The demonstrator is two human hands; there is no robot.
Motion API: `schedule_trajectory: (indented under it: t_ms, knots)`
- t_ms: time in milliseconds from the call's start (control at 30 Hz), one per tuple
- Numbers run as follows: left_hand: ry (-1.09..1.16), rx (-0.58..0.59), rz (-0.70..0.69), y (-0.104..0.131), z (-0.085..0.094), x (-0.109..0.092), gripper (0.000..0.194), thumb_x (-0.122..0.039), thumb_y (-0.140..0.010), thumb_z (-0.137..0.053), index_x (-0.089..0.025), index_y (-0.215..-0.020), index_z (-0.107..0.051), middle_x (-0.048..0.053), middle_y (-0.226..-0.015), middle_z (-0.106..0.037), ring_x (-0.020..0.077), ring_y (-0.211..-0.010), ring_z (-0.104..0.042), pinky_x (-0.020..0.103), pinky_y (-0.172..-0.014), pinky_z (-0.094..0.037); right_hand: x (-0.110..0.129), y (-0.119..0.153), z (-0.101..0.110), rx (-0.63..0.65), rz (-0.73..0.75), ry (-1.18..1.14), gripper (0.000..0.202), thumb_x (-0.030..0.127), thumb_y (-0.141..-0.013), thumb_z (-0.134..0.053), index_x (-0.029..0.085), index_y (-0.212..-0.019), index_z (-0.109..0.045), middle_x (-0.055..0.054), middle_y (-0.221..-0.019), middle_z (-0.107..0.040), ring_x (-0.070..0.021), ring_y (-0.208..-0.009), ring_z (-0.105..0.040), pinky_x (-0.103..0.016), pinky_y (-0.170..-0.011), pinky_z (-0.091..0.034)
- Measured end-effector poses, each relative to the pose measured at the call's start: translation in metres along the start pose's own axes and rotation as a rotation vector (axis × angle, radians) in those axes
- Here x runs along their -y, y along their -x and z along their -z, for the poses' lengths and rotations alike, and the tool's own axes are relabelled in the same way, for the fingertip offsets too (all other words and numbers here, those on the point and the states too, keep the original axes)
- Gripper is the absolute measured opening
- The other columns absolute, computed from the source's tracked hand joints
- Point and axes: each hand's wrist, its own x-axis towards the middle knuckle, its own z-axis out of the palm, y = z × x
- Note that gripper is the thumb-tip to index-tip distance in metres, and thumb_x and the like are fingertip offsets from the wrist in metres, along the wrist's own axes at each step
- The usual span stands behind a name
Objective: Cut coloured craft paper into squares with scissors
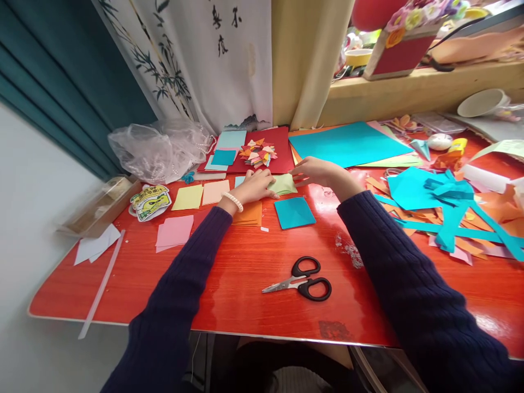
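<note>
A light green paper [283, 184], slightly bowed, lies at the far middle of the table between both hands. My left hand [254, 187], with a beaded bracelet at its wrist, has curled fingers and thumb at the paper's left edge. Reaching in from the other side, my right hand [317, 171] is open, its outstretched fingertips at the right edge. Just below is a teal paper square [295, 212]; orange paper squares [248, 214] are partly hidden under my left forearm. Black-handled scissors [301, 279] rest nearer me, blades slightly apart, pointing left.
Yellow [187, 197], peach [215, 192] and pink [175, 232] squares lie left. Behind, a layered paper ring [258, 153] sits on red card [282, 143], beside large teal sheets [350, 143]. Teal and orange scraps [450, 218] cover the right. A clear plastic bag [159, 150] stands back left.
</note>
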Motion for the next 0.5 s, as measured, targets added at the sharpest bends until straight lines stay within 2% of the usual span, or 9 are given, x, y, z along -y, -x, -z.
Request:
schedule_trajectory:
  t_ms: [200,333,433,500]
  knots:
    - [-0.106,-0.046,-0.084,-0.001,-0.003,0.001,0.042,-0.048,-0.09,-0.047,-0.012,-0.107,-0.061,0.013,-0.108,-0.056,0.0262,-0.102,-0.051,0.034,-0.081,-0.035,0.002,0.008,-0.004,-0.06,-0.02,0.063,0.011,0.025,-0.079,-0.067,0.017,-0.086,-0.065,-0.009,-0.077,-0.066,-0.0191,-0.073,-0.065,-0.029,-0.065,-0.055]
    - [-0.174,-0.079,-0.108,0.0,-0.005,-0.005,0.044,-0.047,-0.091,-0.046,-0.009,-0.107,-0.061,0.016,-0.105,-0.058,0.0271,-0.099,-0.052,0.034,-0.083,-0.037,0.008,0.011,-0.003,-0.118,-0.014,0.157,0.016,0.028,-0.076,-0.071,0.018,-0.087,-0.066,-0.007,-0.071,-0.064,-0.0209,-0.074,-0.062,-0.03,-0.063,-0.053]
    - [-0.205,-0.088,-0.108,0.001,-0.004,-0.011,0.042,-0.044,-0.091,-0.047,-0.007,-0.107,-0.06,0.018,-0.104,-0.06,0.028,-0.1,-0.053,0.035,-0.084,-0.038,0.011,0.015,0.0,-0.123,0.008,0.2,0.014,0.03,-0.08,-0.067,0.019,-0.09,-0.067,-0.007,-0.08,-0.066,-0.0193,-0.078,-0.062,-0.028,-0.066,-0.053]
    - [-0.217,-0.086,-0.104,0.002,-0.002,-0.015,0.04,-0.041,-0.091,-0.048,-0.006,-0.107,-0.059,0.019,-0.103,-0.061,0.0283,-0.1,-0.054,0.035,-0.084,-0.039,0.01,0.018,0.001,-0.115,0.022,0.213,0.017,0.032,-0.086,-0.061,0.019,-0.096,-0.065,-0.007,-0.094,-0.066,-0.0166,-0.083,-0.062,-0.028,-0.07,-0.054]
